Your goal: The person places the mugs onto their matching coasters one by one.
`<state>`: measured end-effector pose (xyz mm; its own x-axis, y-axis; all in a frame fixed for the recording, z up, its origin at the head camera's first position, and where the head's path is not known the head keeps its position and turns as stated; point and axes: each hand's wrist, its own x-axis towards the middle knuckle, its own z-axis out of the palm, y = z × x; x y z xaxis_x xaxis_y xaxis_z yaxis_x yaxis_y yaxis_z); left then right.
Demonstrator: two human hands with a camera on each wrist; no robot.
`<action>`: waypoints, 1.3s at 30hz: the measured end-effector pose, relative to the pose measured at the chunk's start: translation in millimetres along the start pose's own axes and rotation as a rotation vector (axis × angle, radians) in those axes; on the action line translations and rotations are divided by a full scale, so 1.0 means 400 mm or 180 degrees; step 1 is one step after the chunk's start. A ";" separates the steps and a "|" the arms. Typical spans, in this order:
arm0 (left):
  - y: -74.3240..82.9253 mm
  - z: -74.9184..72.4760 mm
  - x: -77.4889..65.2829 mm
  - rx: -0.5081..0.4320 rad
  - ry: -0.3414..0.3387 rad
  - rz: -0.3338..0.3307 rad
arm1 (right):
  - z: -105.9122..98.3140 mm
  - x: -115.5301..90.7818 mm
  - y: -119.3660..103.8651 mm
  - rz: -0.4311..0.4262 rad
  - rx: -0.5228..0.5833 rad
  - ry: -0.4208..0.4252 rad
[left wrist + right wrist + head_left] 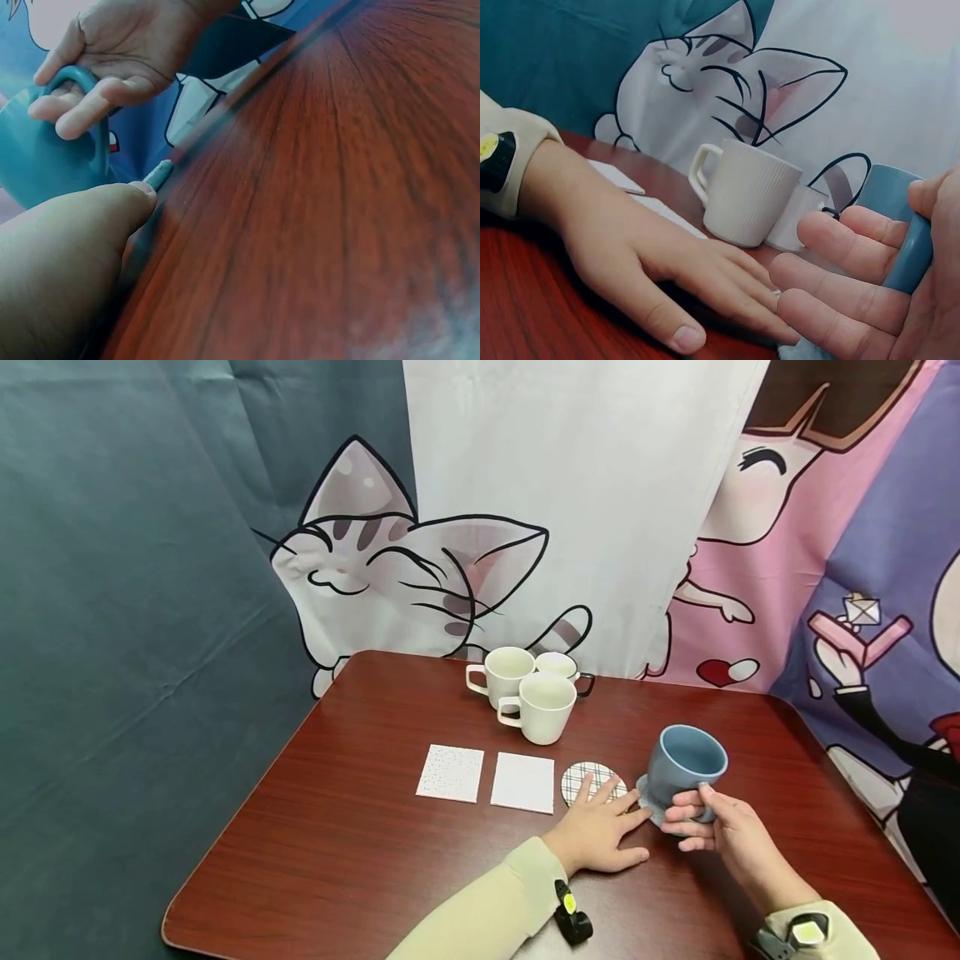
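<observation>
In the head view my right hand (738, 837) holds a blue mug (678, 768) by its handle, thumb on top. The handle (910, 259) runs between thumb and fingers in the right wrist view. Under the mug a light blue coaster (645, 788) shows at the left edge. My left hand (598, 837) lies spread, palm down, its fingers straight. Its fingertips overlap a round plaid coaster (583, 772) and reach the blue coaster's edge. In the left wrist view the blue coaster's edge (160, 174) pokes out beyond a left-hand digit.
Two ribbed white mugs (546, 714) and a white mug with a dark handle (557, 663) stand grouped at the back. Left of the plaid coaster lie a plain white square coaster (523, 783) and a speckled one (451, 773). A printed curtain (600, 485) hangs behind the table.
</observation>
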<state>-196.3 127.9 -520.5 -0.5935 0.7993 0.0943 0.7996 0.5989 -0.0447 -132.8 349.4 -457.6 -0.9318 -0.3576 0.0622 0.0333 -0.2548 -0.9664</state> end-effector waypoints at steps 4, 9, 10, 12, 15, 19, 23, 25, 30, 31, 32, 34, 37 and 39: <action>0.004 0.000 -0.001 0.0029 -0.0045 0.0005 | -0.001 -0.013 0.011 0.0069 -0.0039 0.0101; 0.009 0.001 -0.002 0.0070 -0.0024 -0.0007 | -0.006 -0.027 0.017 0.0078 -0.0004 0.0101; 0.009 0.001 -0.003 0.0084 -0.0009 -0.0012 | -0.007 -0.028 0.018 0.0073 0.0011 0.0084; 0.010 0.002 -0.004 0.0095 -0.0001 -0.0025 | -0.009 -0.029 0.021 0.0080 0.0045 0.0050; 0.011 0.001 -0.004 0.0101 0.0001 -0.0042 | -0.011 -0.029 0.025 0.0116 0.0031 0.0025; 0.011 0.001 -0.003 0.0079 -0.0024 -0.0047 | -0.012 -0.030 0.027 0.0158 0.0005 0.0020; 0.009 0.001 -0.001 0.0070 -0.0027 -0.0046 | -0.011 -0.029 0.028 0.0128 0.0008 0.0026; 0.008 0.000 0.001 0.0070 -0.0027 -0.0052 | -0.011 -0.028 0.028 0.0102 -0.0021 0.0042; 0.011 -0.004 0.004 0.0087 -0.0066 -0.0078 | -0.011 -0.027 0.031 0.0042 -0.0114 0.0127; 0.011 -0.005 0.004 0.0092 -0.0075 -0.0084 | -0.011 -0.027 0.031 0.0020 -0.0119 0.0119; 0.012 -0.006 0.005 0.0098 -0.0082 -0.0087 | -0.011 -0.028 0.032 0.0010 -0.0124 0.0132; 0.013 -0.007 0.005 0.0114 -0.0086 -0.0090 | -0.010 -0.029 0.032 -0.0023 -0.0118 0.0129; 0.013 -0.010 0.005 0.0144 -0.0060 -0.0091 | -0.010 -0.030 0.033 -0.0081 -0.0103 0.0102; 0.013 -0.011 0.006 0.0146 -0.0040 -0.0090 | -0.009 -0.032 0.034 -0.0117 -0.0098 0.0102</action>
<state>-193.2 132.7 -516.1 -0.6170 0.7825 0.0835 0.7776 0.6226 -0.0879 -121.9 353.7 -472.2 -0.9433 -0.3195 0.0901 -0.0118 -0.2392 -0.9709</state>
